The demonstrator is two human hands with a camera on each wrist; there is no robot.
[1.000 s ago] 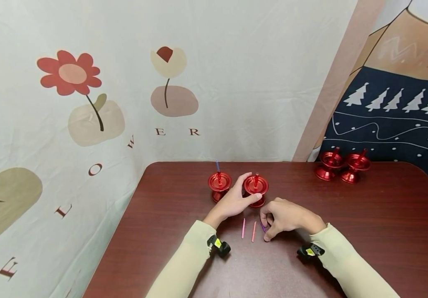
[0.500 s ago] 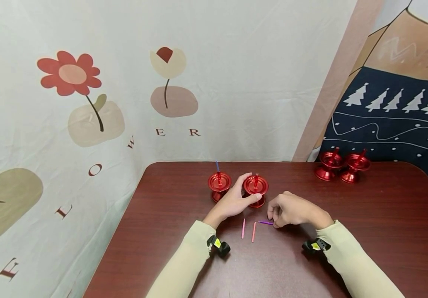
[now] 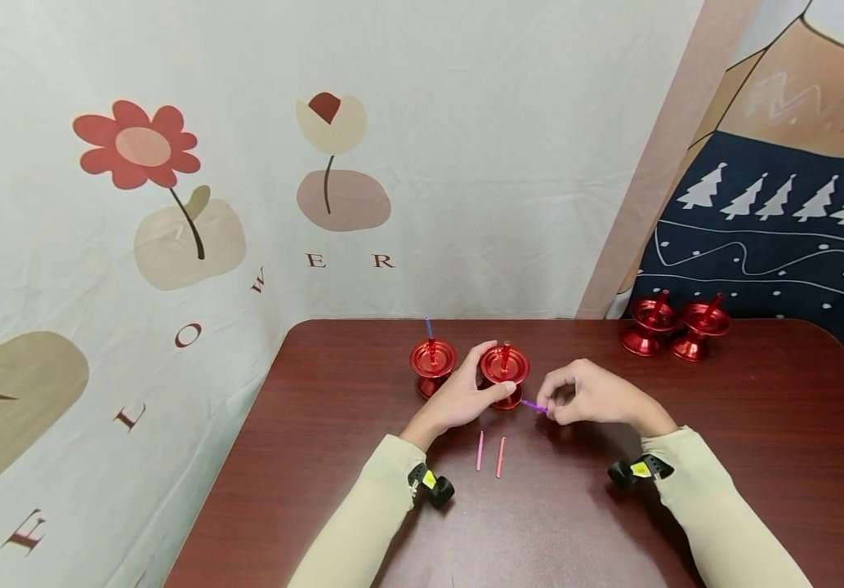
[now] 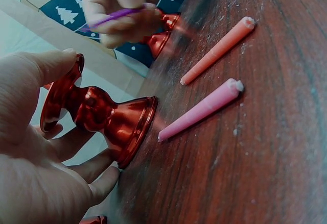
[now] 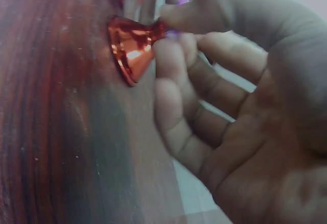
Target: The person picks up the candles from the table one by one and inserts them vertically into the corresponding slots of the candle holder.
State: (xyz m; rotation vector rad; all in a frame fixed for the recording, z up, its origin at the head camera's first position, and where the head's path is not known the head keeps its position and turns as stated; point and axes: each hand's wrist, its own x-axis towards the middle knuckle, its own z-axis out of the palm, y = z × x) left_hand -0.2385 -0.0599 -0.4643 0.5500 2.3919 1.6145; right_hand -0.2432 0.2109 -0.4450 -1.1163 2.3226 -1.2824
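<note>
My left hand (image 3: 461, 396) holds a red metal candle holder (image 3: 498, 373) upright on the table; in the left wrist view its thumb presses the dish rim and its fingers curve around the stem and foot. No candle stands in this holder's tube. Just right of it, my right hand (image 3: 591, 394) pinches a thin purple candle (image 3: 533, 406) between thumb and fingertips, above the table. The candle's free end points left toward the holder. A pink candle (image 4: 202, 109) and an orange candle (image 4: 218, 50) lie side by side on the wood, nearer the person.
Left of the held holder stands a matching red holder (image 3: 432, 359) with a blue candle (image 3: 429, 328) upright in it. Two more red holders, one here (image 3: 651, 317) and its neighbour (image 3: 704, 322), stand at the back right of the brown table (image 3: 304, 490). A printed cloth hangs behind.
My right hand has lifted the purple candle off the table, turned it sideways and carried it up and away toward the held holder. The left hand has stayed in place.
</note>
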